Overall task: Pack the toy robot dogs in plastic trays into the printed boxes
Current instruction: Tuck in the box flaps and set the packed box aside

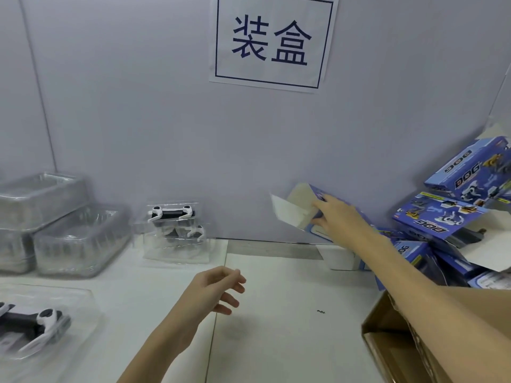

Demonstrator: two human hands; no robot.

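My right hand (333,214) reaches to the back right and grips a blue printed box (297,207) by its open end, lifted off the table with a white flap sticking out left. My left hand (221,286) hovers over the table's middle, fingers loosely curled, holding nothing. A black-and-white toy robot dog in a clear plastic tray (175,228) stands at the back centre-left. Another toy dog in a tray (36,324) lies at the front left.
Stacks of empty clear trays (69,230) fill the back left. More blue printed boxes (453,205) are piled at the right against the wall. A brown cardboard carton (392,344) sits at the front right, under my right forearm. A paper sign (272,40) hangs on the wall.
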